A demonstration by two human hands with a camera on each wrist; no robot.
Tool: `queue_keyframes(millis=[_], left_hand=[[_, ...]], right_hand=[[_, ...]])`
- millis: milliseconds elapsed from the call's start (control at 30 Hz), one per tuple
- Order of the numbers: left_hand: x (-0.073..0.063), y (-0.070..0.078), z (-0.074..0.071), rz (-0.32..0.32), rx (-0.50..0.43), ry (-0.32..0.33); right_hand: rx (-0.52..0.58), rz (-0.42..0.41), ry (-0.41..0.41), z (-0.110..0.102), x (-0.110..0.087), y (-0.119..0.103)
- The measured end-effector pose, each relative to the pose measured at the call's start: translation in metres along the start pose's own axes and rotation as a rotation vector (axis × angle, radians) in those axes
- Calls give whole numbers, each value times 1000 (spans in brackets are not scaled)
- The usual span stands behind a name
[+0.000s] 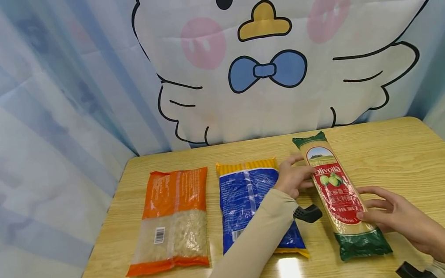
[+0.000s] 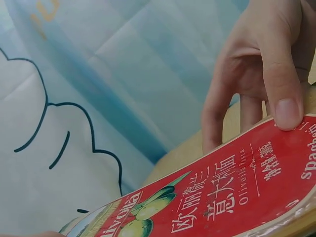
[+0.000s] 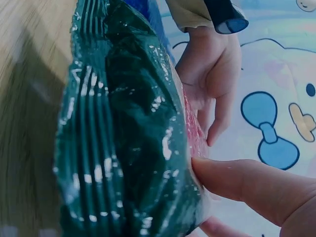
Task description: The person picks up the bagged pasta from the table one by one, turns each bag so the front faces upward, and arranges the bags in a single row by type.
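A long pack of spaghetti (image 1: 336, 191) with a red label and green ends lies at a slant on the right part of the table, label up. My left hand (image 1: 291, 177) grips its left edge near the upper end. On the opposite edge, lower down, my right hand (image 1: 399, 212) holds the pack, thumb on the label and fingers at the side. The left wrist view shows that right thumb (image 2: 289, 113) pressing the red label. In the right wrist view the crimped green end (image 3: 138, 123) fills the foreground, hiding part of the left hand.
Left of the spaghetti lies a blue and yellow bag (image 1: 237, 199), partly covered by my left sleeve (image 1: 259, 241). Farther left is an orange bag (image 1: 191, 190) with a clear window showing pale contents. A printed curtain (image 1: 220, 112) hangs behind the wooden table (image 1: 109, 250).
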State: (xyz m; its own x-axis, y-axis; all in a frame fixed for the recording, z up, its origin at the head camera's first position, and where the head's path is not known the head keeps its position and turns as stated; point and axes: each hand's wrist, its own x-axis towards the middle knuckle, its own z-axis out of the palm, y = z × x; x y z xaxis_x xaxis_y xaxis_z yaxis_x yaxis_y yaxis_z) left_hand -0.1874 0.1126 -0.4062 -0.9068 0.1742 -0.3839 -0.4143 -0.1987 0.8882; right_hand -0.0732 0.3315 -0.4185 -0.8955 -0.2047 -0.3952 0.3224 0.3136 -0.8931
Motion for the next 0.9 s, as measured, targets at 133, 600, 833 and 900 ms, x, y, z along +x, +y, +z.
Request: queue_keyframes(millis=[133,600,833,900], left_hand=[[3,-7,4,-34,-1,28],[5,-23,20,-31,-2,61],[3,-19,24,21,130,84],[1,-17,24,55,205,93]], right_hand=[[-27,7,-13,-2,1,4],[-174,78,5,-8,5,7],[-331,49,60,-7,7,2],[-406,28,94,-6,7,0]])
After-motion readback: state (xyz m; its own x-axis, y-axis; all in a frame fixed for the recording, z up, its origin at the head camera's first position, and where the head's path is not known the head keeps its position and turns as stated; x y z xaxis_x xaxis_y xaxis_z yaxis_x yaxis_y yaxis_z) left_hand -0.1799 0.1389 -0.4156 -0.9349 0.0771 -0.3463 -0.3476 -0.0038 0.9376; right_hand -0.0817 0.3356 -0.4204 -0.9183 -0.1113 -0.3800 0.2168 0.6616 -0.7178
